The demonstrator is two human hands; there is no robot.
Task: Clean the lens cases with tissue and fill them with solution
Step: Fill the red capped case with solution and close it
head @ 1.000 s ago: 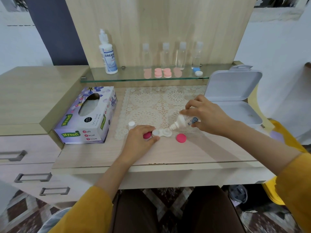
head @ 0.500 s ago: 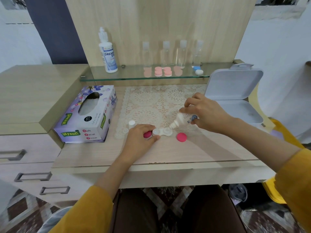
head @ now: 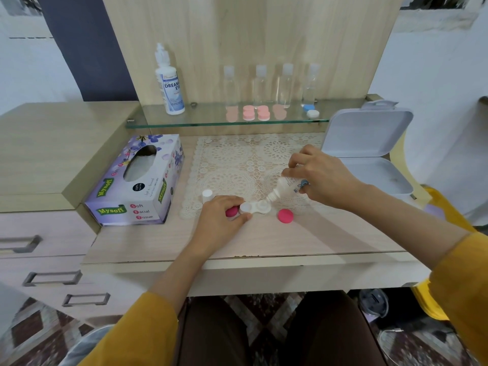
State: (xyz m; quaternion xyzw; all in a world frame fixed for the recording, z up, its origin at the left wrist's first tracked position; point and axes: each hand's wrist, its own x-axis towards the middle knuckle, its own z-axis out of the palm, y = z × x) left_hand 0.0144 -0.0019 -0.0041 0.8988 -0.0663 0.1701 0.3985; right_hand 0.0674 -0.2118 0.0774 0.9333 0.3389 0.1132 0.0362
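A white two-well lens case (head: pixel 255 208) lies open on the desk at the front edge of the lace mat. My left hand (head: pixel 220 220) pinches its left end between thumb and fingers. One pink cap (head: pixel 231 212) lies half under that hand; the other pink cap (head: pixel 285 216) lies to the right of the case. My right hand (head: pixel 320 177) grips a small solution bottle (head: pixel 286 188), tilted nozzle-down over the case's right well. The bottle's white cap (head: pixel 207 195) stands left of my left hand. A purple tissue box (head: pixel 137 180) sits at the left.
A glass shelf (head: pixel 211 120) at the back carries a large solution bottle (head: pixel 170 83), several clear small bottles, pink lens cases (head: pixel 256 113) and a blue-and-white case (head: pixel 311 110). An open white box (head: pixel 369 154) stands at the right. Drawers are at the left.
Hardly anything differs. Both hands keep their hold, and the bottle stays tilted over the right well. The view has shifted slightly.
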